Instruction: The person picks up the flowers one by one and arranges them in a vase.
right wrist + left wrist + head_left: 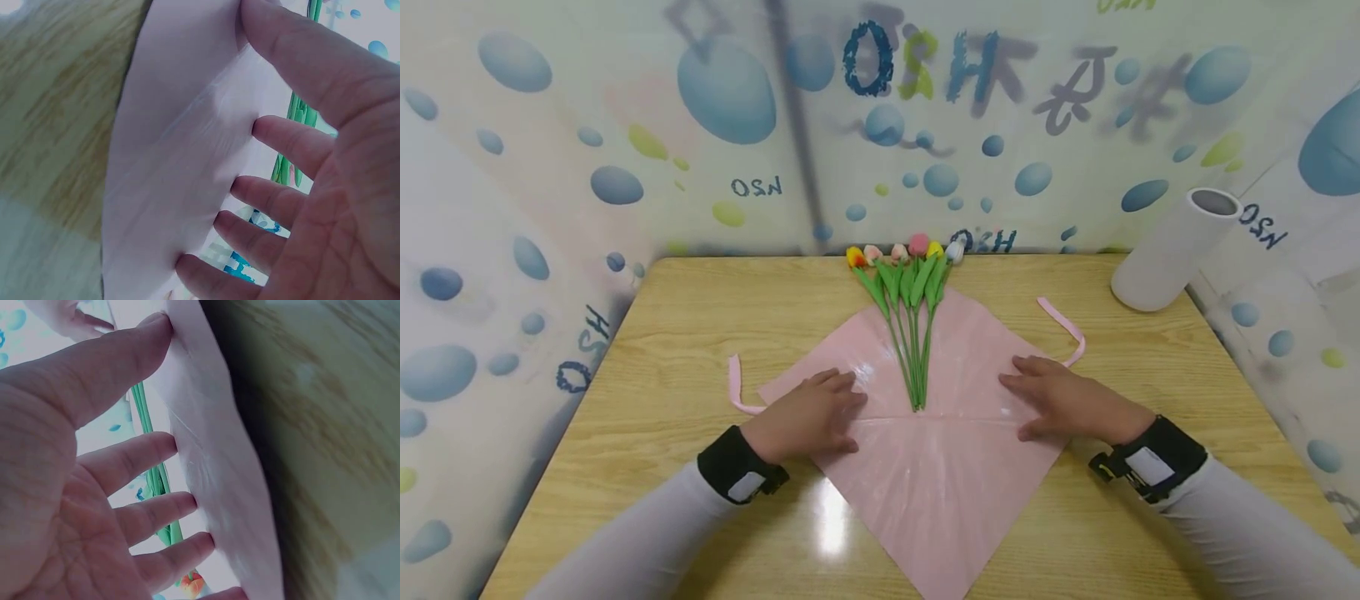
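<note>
A sheet of pink wrapping paper (pixel 925 475) lies spread on the table, a crease running across its middle. On its upper half rests a bunch of artificial tulips (pixel 912 325), heads toward the wall and stem ends near the crease. My left hand (pixel 808 417) touches the paper's left side with spread fingers. On the right side, my right hand (pixel 1071 404) rests its fingertips on the paper, also spread. Both wrist views show fingertips against the pink sheet. A pink ribbon end (pixel 735 379) sticks out on the left, and another ribbon end (pixel 1067 323) on the right.
A white cylindrical vase (pixel 1176 250) stands at the table's back right corner. The wooden table (pixel 685 317) meets a patterned wall covering (pixel 880 167) at its back edge. Light glares off the tabletop below the left hand.
</note>
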Motion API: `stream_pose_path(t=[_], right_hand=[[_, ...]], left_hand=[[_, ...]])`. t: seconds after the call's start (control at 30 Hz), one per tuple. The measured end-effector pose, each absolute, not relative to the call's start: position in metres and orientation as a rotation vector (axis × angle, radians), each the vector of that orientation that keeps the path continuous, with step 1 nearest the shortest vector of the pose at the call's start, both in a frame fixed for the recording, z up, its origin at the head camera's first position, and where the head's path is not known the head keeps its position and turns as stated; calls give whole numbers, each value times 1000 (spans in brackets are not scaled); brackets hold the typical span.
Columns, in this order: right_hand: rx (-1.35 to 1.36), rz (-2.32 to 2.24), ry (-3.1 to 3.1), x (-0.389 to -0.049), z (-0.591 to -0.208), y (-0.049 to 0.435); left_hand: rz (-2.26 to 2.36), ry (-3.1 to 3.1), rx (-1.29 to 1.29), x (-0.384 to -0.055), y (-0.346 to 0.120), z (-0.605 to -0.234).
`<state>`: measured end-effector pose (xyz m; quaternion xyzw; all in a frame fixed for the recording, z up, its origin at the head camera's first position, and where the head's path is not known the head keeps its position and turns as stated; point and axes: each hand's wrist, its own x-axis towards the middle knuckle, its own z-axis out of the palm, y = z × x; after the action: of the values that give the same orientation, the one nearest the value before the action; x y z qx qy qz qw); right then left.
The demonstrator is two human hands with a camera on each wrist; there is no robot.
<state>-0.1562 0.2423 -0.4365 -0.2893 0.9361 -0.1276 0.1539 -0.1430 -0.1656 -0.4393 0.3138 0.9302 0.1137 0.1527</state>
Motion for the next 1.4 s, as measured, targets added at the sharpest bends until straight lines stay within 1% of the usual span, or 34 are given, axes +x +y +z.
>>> stream_pose_path(t=[0.43,0.7,0.93,1.4], right_hand=[[-768,-347,2696,-163,-437,240],[-787,-274,2775,-168,-443,234],[-806,-284,2777,-177,-441,230],[-788,-272,2760,-198,-444,222]], left_hand=[[343,2683,875,-146,-165,-437],[338,2715,875,-151,-168,-440],[339,2726,809,-156,-168,-441],[323,2745,820,-173,-173,-442]])
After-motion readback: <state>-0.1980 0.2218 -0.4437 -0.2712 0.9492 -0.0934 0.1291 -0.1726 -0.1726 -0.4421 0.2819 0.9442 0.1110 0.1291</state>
